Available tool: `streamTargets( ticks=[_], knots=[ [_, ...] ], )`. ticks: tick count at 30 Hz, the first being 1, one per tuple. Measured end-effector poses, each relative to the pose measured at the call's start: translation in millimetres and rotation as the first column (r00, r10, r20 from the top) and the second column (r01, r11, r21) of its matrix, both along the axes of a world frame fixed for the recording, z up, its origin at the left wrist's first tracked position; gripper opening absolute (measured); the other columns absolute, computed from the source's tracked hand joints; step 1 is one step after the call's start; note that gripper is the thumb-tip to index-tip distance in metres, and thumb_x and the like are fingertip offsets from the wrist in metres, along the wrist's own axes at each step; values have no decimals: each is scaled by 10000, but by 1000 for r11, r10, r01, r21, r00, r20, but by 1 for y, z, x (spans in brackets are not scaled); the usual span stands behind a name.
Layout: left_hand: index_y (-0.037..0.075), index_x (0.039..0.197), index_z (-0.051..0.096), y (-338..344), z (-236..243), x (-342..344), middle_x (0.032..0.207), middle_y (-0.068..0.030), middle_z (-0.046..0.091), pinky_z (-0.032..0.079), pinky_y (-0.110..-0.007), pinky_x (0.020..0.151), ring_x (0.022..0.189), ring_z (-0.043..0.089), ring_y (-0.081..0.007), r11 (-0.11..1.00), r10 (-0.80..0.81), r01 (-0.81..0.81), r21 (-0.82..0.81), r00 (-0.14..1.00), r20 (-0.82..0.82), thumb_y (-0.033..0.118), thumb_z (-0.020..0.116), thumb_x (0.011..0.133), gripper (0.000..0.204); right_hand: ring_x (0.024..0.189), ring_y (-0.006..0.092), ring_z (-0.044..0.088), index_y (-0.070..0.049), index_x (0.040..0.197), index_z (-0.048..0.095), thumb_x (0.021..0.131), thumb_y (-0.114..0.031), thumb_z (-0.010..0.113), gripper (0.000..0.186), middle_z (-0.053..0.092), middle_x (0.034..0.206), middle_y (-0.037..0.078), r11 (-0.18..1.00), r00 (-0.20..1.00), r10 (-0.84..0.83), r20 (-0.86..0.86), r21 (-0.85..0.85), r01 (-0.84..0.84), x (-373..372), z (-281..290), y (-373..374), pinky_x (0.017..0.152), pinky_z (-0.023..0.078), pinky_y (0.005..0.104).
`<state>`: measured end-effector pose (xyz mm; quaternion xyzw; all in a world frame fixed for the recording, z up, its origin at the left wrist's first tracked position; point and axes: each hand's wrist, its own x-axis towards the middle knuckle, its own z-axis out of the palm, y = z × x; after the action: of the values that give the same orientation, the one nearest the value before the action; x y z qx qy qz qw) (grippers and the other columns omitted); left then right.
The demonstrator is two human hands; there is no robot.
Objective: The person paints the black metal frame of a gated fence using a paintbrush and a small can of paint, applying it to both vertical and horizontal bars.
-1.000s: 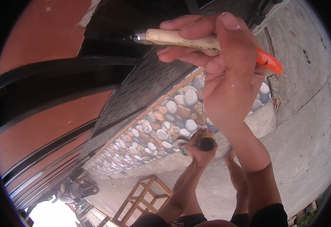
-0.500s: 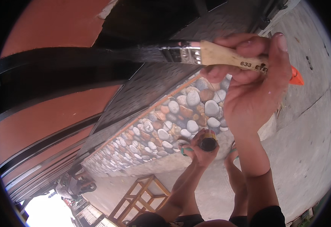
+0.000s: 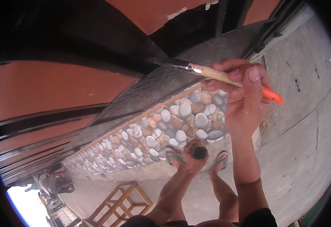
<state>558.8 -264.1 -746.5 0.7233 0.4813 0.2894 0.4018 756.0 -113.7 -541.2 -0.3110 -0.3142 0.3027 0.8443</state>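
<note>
Head view: right hand's [image 3: 246, 89] grip closed round paintbrush [image 3: 220, 76], pale wooden handle [image 3: 213, 74], orange tip [image 3: 272, 95], shiny metal collar [image 3: 195, 68], dark bristles [image 3: 175, 63] blurring into black bar [image 3: 108, 51]; lower, left hand [image 3: 195, 162] clasps round can [image 3: 200, 144], dark inside; smooth pebble-patterned strip [image 3: 150, 140], rough concrete [image 3: 286, 147].

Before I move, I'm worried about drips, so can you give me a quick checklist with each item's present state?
1. Brush gripped in the right hand: ok, held by its pale handle.
2. Can held in the left hand: ok.
3. Brush tip over the can's mouth: not ok, it points out toward the black metalwork.
4. Amount left in the can: cannot tell, the inside is dark.
5. Wooden frame apart from the feet: ok.
</note>
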Motion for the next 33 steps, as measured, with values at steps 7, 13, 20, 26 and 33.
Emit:
streamTargets(
  ticks=[7, 13, 20, 26, 33],
  knots=[
    [10, 1329, 89, -5, -5, -11, 1283, -171, 432, 429, -413, 1023, 1175, 517, -304, 1000, 2, -1, -15, 999, 34, 28, 794, 663, 971, 756, 284, 706, 24, 875, 539, 1009, -228, 449, 299, 630, 1009, 265, 937, 951, -296, 93, -167, 307, 12, 2, 11, 757, 614, 416],
    [35, 1226, 377, -8, 0, -10, 1250, -175, 496, 444, -401, 992, 1177, 533, -306, 985, 137, -158, 75, 963, 232, -33, 784, 588, 760, 799, 282, 705, 13, 869, 574, 998, -248, 481, 305, 650, 979, 236, 989, 993, -96, -62, -115, 89, -4, 2, 6, 768, 607, 438],
    [56, 1341, 111, -4, 8, -24, 1246, -174, 483, 462, -400, 971, 1134, 544, -299, 997, 57, -63, 39, 989, 139, -6, 787, 623, 987, 827, 241, 698, 9, 891, 565, 999, -266, 485, 306, 648, 1029, 233, 964, 963, -249, -107, -126, 236, 3, -6, 6, 834, 590, 405],
    [79, 1432, -168, -4, 7, -28, 1249, -175, 466, 456, -428, 976, 1130, 531, -319, 999, -1, 1, 36, 1000, -12, 18, 783, 657, 1228, 779, 218, 681, -13, 894, 552, 1003, -257, 475, 278, 647, 1012, 223, 987, 980, -148, -130, -83, 138, -6, -1, 21, 848, 580, 414],
    [56, 1426, -208, 0, 15, -24, 1257, -171, 457, 449, -431, 984, 1139, 524, -321, 992, 8, -5, 123, 1000, -26, 29, 788, 655, 1261, 802, 218, 683, -23, 882, 540, 995, -244, 474, 256, 646, 981, 195, 981, 974, -179, -141, -103, 165, 4, -21, 2, 834, 583, 411]
  ],
)
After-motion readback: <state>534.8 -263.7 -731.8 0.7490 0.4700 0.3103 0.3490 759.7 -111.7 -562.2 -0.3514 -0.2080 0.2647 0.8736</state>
